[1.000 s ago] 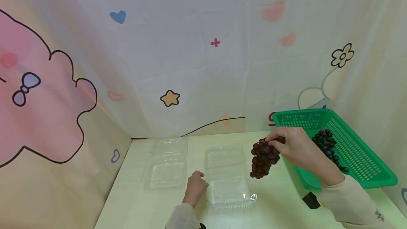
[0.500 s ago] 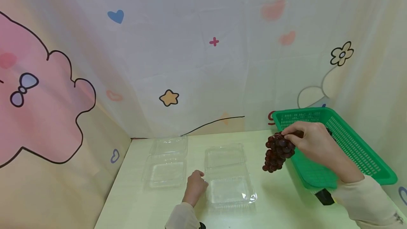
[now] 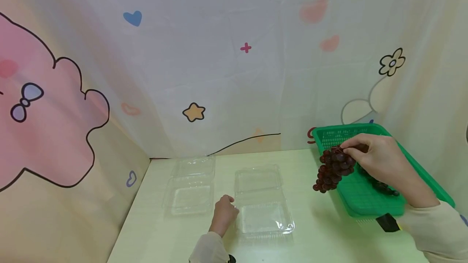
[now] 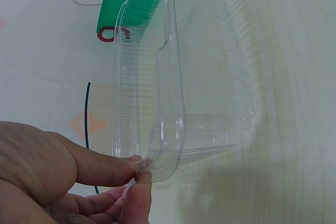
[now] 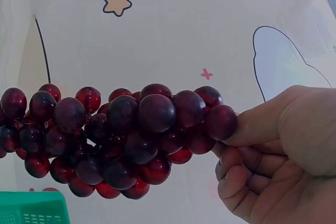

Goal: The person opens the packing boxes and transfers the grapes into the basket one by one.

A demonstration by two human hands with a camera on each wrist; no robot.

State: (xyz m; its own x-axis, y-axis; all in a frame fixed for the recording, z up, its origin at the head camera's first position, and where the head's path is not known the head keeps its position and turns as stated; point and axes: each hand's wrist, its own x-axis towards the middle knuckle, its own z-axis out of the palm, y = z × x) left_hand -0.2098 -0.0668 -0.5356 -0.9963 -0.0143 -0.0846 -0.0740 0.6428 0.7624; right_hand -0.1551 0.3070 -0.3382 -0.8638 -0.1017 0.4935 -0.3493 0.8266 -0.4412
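A bunch of dark red grapes point(image 3: 334, 169) hangs from my right hand point(image 3: 387, 165), which pinches it by the top between thumb and fingers. It is in the air beside the left wall of the green basket point(image 3: 352, 204). In the right wrist view the grapes point(image 5: 139, 135) stretch leftward from the fingertips. My left hand point(image 3: 224, 214) pinches the edge of a clear plastic clamshell box point(image 3: 265, 218), which lies open on the table. The left wrist view shows thumb and finger point(image 4: 137, 192) on the box's corner.
A second clear clamshell box point(image 3: 191, 198) lies open to the left. Inside the basket is a bunch of black grapes point(image 3: 382, 186), partly hidden by my right hand. A printed curtain point(image 3: 226, 72) stands behind the pale table point(image 3: 146, 222).
My right hand has carried the red grapes rightward and slightly up, from beside the near clamshell box to the green basket's left edge. The left hand stays at the box.
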